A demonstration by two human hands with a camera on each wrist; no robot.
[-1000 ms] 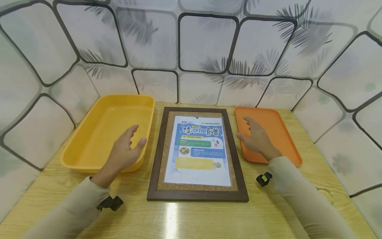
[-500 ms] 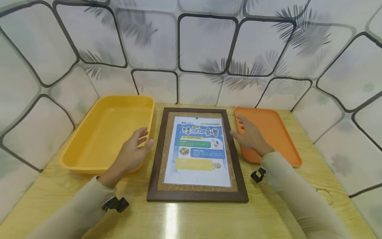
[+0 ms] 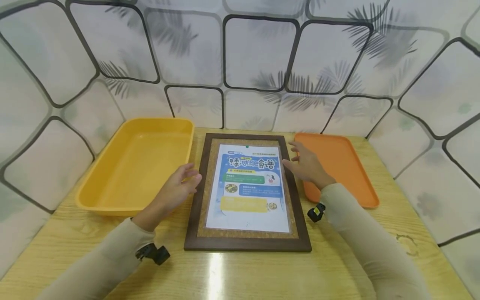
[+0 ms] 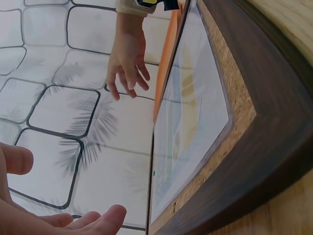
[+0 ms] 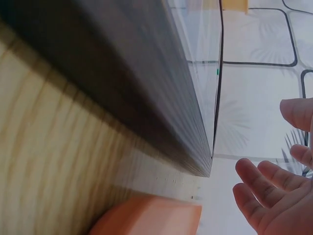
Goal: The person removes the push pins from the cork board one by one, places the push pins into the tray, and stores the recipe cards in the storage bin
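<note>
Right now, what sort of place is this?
Probably an indoor tabletop work area: a patterned backdrop stands behind and beside a wood-grain table, and a framed board lies on it.

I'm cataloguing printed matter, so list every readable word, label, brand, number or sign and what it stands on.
"减肥食谱": large title characters on the blue-and-white printed paper sheet on the brown-framed rectangular cork board; the stylised lettering before them is unclear.
Too small or blurred: text around the title, and on the sheet's green banner, blue banner and yellow banner.
No other readable text.
</note>
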